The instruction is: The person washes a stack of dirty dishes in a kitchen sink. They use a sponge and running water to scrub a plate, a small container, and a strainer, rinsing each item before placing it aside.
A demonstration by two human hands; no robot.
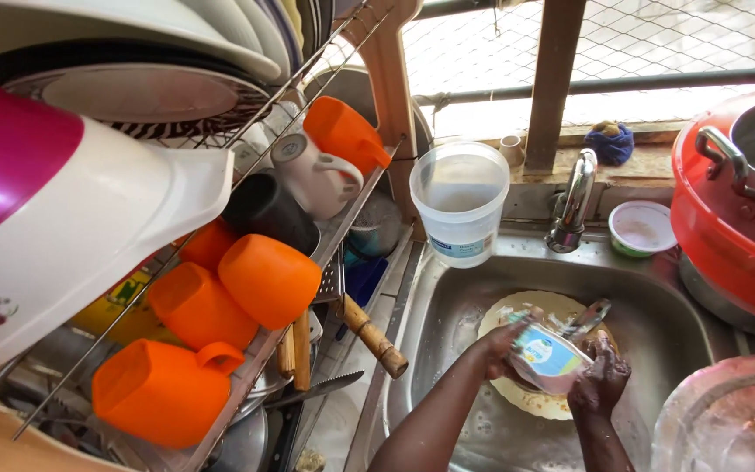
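Holding the clear plastic bottle [548, 357] low over the sink [657, 323] is right — your left hand [502, 348] is wrapped round its near end and your right hand [600, 380] is closed on its far side, so both hands are full with the one bottle. It lies tilted, neck up toward the tap [574, 201], just above the plate [530, 393] in the basin. To do this step well, I'd judge you should keep the left hand as the anchor and let the right do the rubbing; wet plastic is likely slippery, so grip round the body, not the neck. Stay over the basin so drips fall on the plate and not the worktop. Mind the tub [460, 205] standing on the rim just left of the tap — an elbow swing could tip it. The rack [342, 253] of orange mugs [268, 280] sits well apart on your left, with a wooden handle [376, 336] jutting toward the sink; keep your forearm clear of it. The red pot [727, 236] on your right is near, so turn the bottle inward.
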